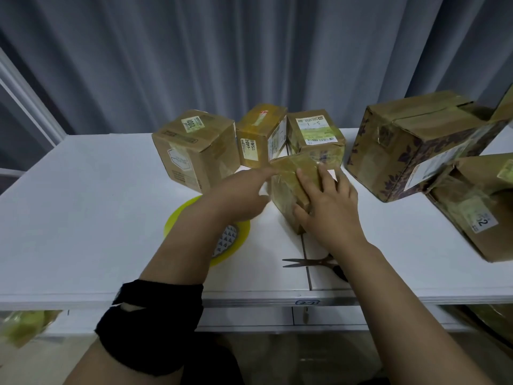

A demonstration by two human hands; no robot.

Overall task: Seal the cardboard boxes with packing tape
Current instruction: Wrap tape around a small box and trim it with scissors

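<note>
A small cardboard box [287, 184] wrapped in glossy tape stands on the white table [83, 204], just in front of me. My right hand [330, 207] lies on its top with straight fingers, thumb against the near side. My left hand [238, 195] reaches from the left, its index finger stretched out onto the box's top left corner. A yellowish roll of packing tape [177, 218] lies flat on the table, partly hidden under my left forearm. Scissors [305, 262] lie open near the front edge, their handles under my right forearm.
Three small boxes [194, 148] [258, 134] [316, 132] stand in a row behind the one under my hands. A bigger patterned box [410, 145] and another box [477, 207] sit at the right. Grey curtains hang behind the table. More boxes show below the table's edge.
</note>
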